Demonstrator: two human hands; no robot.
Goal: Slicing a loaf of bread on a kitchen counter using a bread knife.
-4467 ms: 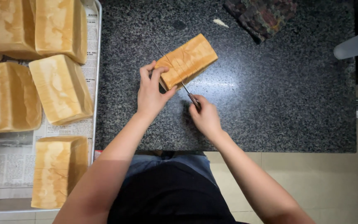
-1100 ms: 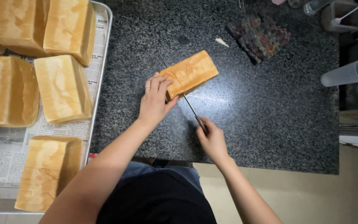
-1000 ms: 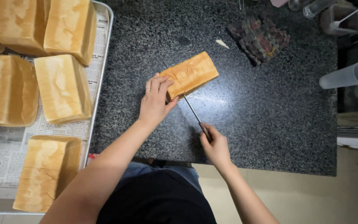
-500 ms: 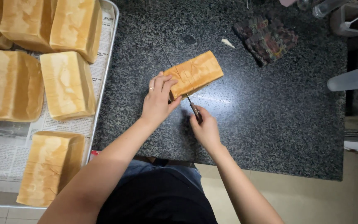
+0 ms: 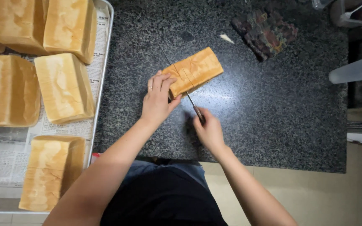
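Note:
A golden loaf of bread [image 5: 197, 69] lies slantwise on the dark granite counter [image 5: 273, 109]. My left hand [image 5: 158, 100] presses flat on the loaf's near left end, a ring on one finger. My right hand [image 5: 208, 129] grips the handle of a long thin knife [image 5: 189, 98]. The blade runs across the loaf near my left fingers, and its tip sticks out on the far side. A cut line shows across the crust where the blade sits.
A metal tray [image 5: 101, 83] lined with newspaper at the left holds several whole loaves [image 5: 63, 88]. A dark patterned cloth [image 5: 265, 31] and a bread scrap [image 5: 227, 39] lie at the back. A clear plastic cup [image 5: 352, 70] lies at the right edge.
My right hand has pushed the knife forward through the loaf after drawing it back a second ago. My left hand has stayed on the loaf.

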